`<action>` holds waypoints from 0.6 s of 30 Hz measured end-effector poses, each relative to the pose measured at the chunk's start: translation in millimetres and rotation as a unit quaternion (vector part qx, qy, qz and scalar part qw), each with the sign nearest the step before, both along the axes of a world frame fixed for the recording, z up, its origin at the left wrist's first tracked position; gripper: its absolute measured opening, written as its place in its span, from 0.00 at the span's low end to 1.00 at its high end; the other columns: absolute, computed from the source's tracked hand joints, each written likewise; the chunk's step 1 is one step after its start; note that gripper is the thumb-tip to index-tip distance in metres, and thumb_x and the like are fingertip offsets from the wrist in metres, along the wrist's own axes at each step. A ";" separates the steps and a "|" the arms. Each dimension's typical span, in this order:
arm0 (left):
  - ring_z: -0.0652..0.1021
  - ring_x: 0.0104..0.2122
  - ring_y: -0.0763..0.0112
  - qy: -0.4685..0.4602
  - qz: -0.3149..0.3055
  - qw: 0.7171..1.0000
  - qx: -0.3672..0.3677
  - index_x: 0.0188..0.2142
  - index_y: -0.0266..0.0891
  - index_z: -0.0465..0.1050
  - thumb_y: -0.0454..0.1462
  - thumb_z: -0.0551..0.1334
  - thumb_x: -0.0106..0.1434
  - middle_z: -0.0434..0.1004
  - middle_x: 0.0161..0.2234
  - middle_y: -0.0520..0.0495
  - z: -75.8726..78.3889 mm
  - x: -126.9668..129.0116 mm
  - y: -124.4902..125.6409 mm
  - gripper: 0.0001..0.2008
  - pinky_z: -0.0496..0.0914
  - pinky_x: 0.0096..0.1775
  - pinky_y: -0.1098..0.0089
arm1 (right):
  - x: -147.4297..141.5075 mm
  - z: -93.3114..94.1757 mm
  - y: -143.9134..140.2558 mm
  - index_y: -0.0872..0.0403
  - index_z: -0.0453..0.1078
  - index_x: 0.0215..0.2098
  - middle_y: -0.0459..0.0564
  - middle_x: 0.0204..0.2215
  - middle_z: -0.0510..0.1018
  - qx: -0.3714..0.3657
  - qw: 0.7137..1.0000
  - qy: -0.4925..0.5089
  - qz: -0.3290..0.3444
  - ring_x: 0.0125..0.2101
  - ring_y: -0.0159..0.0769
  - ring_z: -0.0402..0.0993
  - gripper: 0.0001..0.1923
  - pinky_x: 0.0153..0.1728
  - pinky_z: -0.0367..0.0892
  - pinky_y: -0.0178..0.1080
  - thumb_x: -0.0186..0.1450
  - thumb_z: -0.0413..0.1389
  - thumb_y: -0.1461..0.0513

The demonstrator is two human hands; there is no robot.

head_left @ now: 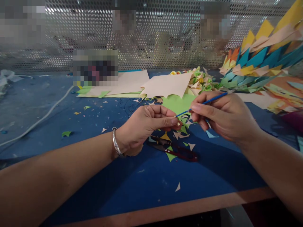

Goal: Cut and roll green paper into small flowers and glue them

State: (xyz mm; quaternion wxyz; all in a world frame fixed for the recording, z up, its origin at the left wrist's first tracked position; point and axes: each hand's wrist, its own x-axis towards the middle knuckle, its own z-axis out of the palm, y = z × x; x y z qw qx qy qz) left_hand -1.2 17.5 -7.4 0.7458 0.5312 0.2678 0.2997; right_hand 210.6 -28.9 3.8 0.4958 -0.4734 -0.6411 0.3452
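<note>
My right hand (224,113) grips a thin blue stick (211,100) like a pen, slanting down to the left. Its lower tip meets the closed thumb and fingers of my left hand (156,121). A small pale paper piece (178,124) peeks out at those left fingertips, mostly hidden by them. Under the hands lies a pair of scissors (174,149) with dark red handles, among cut paper scraps (170,155). Just behind the hands is a light green paper sheet (176,102).
Pale pink paper sheets (165,84), one with a scalloped edge, lie at the back of the blue table (113,195). A layered, pointed paper construction (265,60) rises at the right. A white cord (44,116) crosses the left side. Behind stands a perforated metal screen (151,41).
</note>
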 end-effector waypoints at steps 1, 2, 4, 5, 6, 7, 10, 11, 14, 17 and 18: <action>0.82 0.31 0.73 -0.003 -0.008 1.000 -0.006 0.30 0.34 0.77 0.31 0.70 0.58 0.83 0.29 0.49 0.9 -0.5 -0.4 0.04 0.73 0.39 0.72 | -0.2 0.5 -0.1 0.52 0.76 0.24 0.48 0.23 0.76 0.002 1.000 -0.002 -0.002 0.15 0.27 0.66 0.13 0.12 0.59 0.36 0.65 0.64 0.56; 0.82 0.32 0.73 -0.007 -0.015 1.000 -0.013 0.30 0.34 0.77 0.30 0.70 0.58 0.83 0.29 0.49 1.8 -0.9 -0.8 0.03 0.73 0.39 0.72 | -0.5 1.1 -0.2 0.52 0.76 0.24 0.49 0.23 0.76 0.003 1.000 -0.002 -0.002 0.14 0.28 0.66 0.13 0.12 0.58 0.36 0.65 0.64 0.56; 0.82 0.32 0.73 -0.013 -0.025 0.999 -0.028 0.31 0.35 0.77 0.31 0.69 0.60 0.83 0.29 0.48 3.1 -1.8 -1.7 0.03 0.73 0.39 0.72 | -0.9 2.1 -0.6 0.51 0.76 0.24 0.49 0.22 0.76 0.002 1.000 0.003 0.000 0.14 0.28 0.66 0.13 0.12 0.57 0.36 0.65 0.64 0.55; 0.83 0.32 0.73 -0.016 -0.027 0.999 -0.035 0.31 0.35 0.77 0.33 0.69 0.61 0.83 0.29 0.48 3.4 -2.1 -2.0 0.04 0.73 0.40 0.72 | -1.1 2.5 -0.8 0.51 0.76 0.25 0.48 0.22 0.76 0.002 1.000 0.006 0.002 0.14 0.28 0.65 0.13 0.12 0.57 0.36 0.65 0.64 0.55; 0.83 0.32 0.72 -0.021 -0.028 0.998 -0.043 0.30 0.35 0.77 0.34 0.68 0.62 0.83 0.29 0.48 3.6 -2.3 -2.2 0.05 0.73 0.40 0.72 | -1.2 2.8 -1.1 0.52 0.76 0.25 0.48 0.21 0.75 0.004 1.000 0.007 0.005 0.13 0.27 0.65 0.13 0.12 0.57 0.36 0.65 0.64 0.56; 0.83 0.32 0.72 -0.026 -0.028 0.998 -0.049 0.30 0.35 0.77 0.35 0.68 0.63 0.83 0.29 0.48 3.6 -2.4 -2.3 0.06 0.73 0.40 0.71 | -1.2 3.0 -1.2 0.52 0.76 0.25 0.48 0.21 0.75 0.006 1.000 0.007 0.008 0.13 0.27 0.65 0.13 0.12 0.56 0.36 0.65 0.64 0.56; 0.82 0.32 0.73 -0.029 -0.031 0.998 -0.050 0.30 0.35 0.76 0.36 0.68 0.63 0.83 0.29 0.48 2.9 -2.2 -1.9 0.07 0.73 0.40 0.71 | -0.6 3.1 -1.4 0.52 0.76 0.25 0.48 0.22 0.76 0.013 1.000 0.001 0.020 0.14 0.27 0.66 0.13 0.12 0.56 0.36 0.66 0.64 0.56; 0.82 0.31 0.73 -0.024 -0.033 0.998 -0.047 0.30 0.34 0.76 0.35 0.69 0.63 0.83 0.29 0.48 2.5 -2.0 -1.7 0.07 0.73 0.40 0.72 | -0.2 3.0 -1.3 0.53 0.76 0.25 0.48 0.22 0.76 0.012 1.000 -0.001 0.024 0.14 0.26 0.66 0.13 0.12 0.56 0.36 0.66 0.63 0.56; 0.82 0.31 0.74 -0.016 -0.033 0.999 -0.040 0.30 0.33 0.76 0.34 0.69 0.62 0.83 0.28 0.48 1.3 -1.8 -1.3 0.06 0.73 0.39 0.73 | 0.7 2.7 -1.0 0.53 0.76 0.26 0.48 0.23 0.76 0.002 0.999 -0.002 0.032 0.14 0.26 0.66 0.12 0.12 0.56 0.35 0.65 0.64 0.57; 0.82 0.32 0.74 -0.023 -0.023 0.999 -0.025 0.30 0.34 0.76 0.31 0.69 0.60 0.82 0.28 0.50 0.2 -1.9 -1.1 0.04 0.72 0.39 0.74 | 1.0 2.4 -0.8 0.54 0.75 0.27 0.47 0.22 0.76 -0.007 0.999 0.005 0.035 0.14 0.26 0.66 0.11 0.13 0.56 0.35 0.64 0.65 0.57; 0.82 0.32 0.74 -0.026 -0.021 0.999 -0.016 0.31 0.34 0.75 0.30 0.69 0.60 0.82 0.28 0.50 -0.1 -2.0 -1.1 0.04 0.72 0.39 0.74 | 1.1 2.3 -0.8 0.54 0.75 0.28 0.46 0.22 0.76 -0.008 0.999 0.010 0.038 0.14 0.25 0.66 0.10 0.13 0.56 0.35 0.64 0.65 0.57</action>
